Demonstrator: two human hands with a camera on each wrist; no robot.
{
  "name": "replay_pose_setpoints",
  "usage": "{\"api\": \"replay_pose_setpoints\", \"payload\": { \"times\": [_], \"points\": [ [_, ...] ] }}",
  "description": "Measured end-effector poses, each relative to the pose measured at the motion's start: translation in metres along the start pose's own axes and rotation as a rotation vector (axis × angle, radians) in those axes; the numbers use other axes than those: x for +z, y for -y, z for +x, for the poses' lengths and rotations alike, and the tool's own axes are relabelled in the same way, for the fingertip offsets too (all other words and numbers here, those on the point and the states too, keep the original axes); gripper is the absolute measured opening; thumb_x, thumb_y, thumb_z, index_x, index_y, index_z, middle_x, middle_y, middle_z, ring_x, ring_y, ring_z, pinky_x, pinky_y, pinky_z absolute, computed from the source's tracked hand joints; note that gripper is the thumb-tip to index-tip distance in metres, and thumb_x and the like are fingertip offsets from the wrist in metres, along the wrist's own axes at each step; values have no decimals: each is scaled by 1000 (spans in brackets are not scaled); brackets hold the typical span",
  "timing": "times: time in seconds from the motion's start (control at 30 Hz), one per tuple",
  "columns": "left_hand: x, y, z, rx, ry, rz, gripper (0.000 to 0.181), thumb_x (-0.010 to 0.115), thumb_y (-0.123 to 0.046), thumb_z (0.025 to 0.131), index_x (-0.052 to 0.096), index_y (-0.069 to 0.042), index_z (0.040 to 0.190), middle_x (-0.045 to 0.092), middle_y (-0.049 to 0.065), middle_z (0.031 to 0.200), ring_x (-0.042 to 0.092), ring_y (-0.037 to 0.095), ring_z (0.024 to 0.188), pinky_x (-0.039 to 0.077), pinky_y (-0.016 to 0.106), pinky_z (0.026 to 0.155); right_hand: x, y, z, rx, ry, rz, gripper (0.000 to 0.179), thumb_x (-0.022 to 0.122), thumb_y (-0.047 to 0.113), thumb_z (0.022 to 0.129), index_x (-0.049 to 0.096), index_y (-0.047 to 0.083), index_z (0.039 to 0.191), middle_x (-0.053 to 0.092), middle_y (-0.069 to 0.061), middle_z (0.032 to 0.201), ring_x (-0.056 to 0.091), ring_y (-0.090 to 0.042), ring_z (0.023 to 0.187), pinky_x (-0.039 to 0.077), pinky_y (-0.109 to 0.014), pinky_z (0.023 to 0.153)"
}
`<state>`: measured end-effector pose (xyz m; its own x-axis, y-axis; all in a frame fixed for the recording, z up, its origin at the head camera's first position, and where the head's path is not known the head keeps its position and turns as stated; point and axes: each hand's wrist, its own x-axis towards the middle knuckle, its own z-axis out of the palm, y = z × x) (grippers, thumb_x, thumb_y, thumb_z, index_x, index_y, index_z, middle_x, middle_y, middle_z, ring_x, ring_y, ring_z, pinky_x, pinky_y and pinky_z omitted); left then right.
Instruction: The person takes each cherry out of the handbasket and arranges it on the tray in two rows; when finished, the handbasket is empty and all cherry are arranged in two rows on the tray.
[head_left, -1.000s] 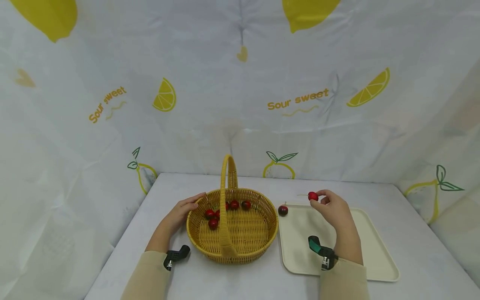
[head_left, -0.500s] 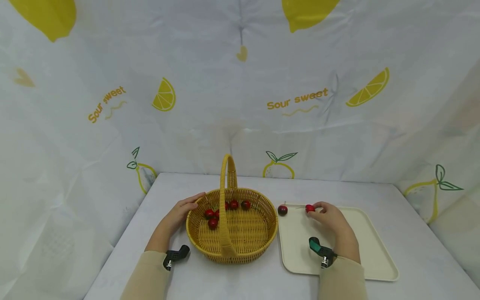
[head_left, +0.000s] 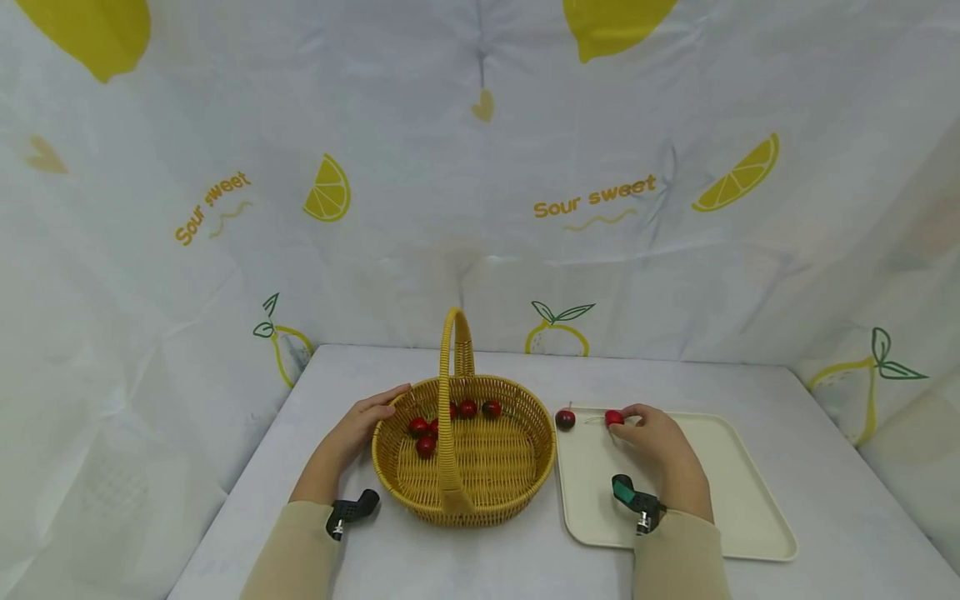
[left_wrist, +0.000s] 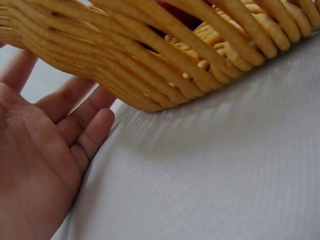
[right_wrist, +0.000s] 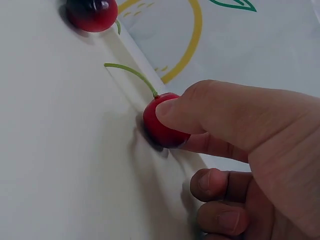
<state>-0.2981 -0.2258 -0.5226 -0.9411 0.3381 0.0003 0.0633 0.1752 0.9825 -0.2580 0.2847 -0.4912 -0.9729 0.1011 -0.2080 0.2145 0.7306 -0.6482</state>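
A red cherry point(right_wrist: 159, 125) with a green stem is pinched between the thumb and index finger of my right hand point(head_left: 660, 435), low over the back edge of a cream tray point(head_left: 600, 508). Close to its left, a darker cherry point(head_left: 566, 419) sits at the tray's back left corner. My left hand point(head_left: 362, 425) rests against the left side of a yellow wicker basket point(head_left: 495, 467), its fingers extended along the rim. From below, the left wrist view shows that palm point(left_wrist: 30, 150) beside the woven wall. Inside the basket lie several cherries point(head_left: 426, 447), partly hidden by the handle.
The basket's tall arched handle point(head_left: 447, 400) rises over its middle. A white cloth covers the table point(head_left: 525, 567), and a lemon-printed curtain point(head_left: 420, 275) hangs behind it.
My right hand has come down and slightly left with the red cherry, from above the tray's back edge to close over it. The left hand and the basket stay put.
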Motion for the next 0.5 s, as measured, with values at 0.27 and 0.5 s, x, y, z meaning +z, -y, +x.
{"api": "replay_pose_setpoints", "payload": {
  "times": [0.27, 0.5],
  "points": [
    [0, 2, 1, 3, 6, -4, 53, 53, -22, 101, 50, -14, 153, 40, 7, 161, 23, 33, 153, 12, 57, 122, -12, 5, -7, -37, -8, 0, 61, 68, 43, 94, 55, 2, 138, 57, -21, 110, 55, -34, 95, 49, -44, 76],
    [-1, 3, 1, 3, 10, -7, 53, 53, -23, 101, 50, -14, 154, 39, 7, 162, 22, 33, 153, 11, 57, 122, -26, 22, -17, -131, -108, 27, 61, 67, 42, 97, 54, 0, 140, 47, -10, 90, 46, -24, 76, 38, -35, 61]
  ]
}}
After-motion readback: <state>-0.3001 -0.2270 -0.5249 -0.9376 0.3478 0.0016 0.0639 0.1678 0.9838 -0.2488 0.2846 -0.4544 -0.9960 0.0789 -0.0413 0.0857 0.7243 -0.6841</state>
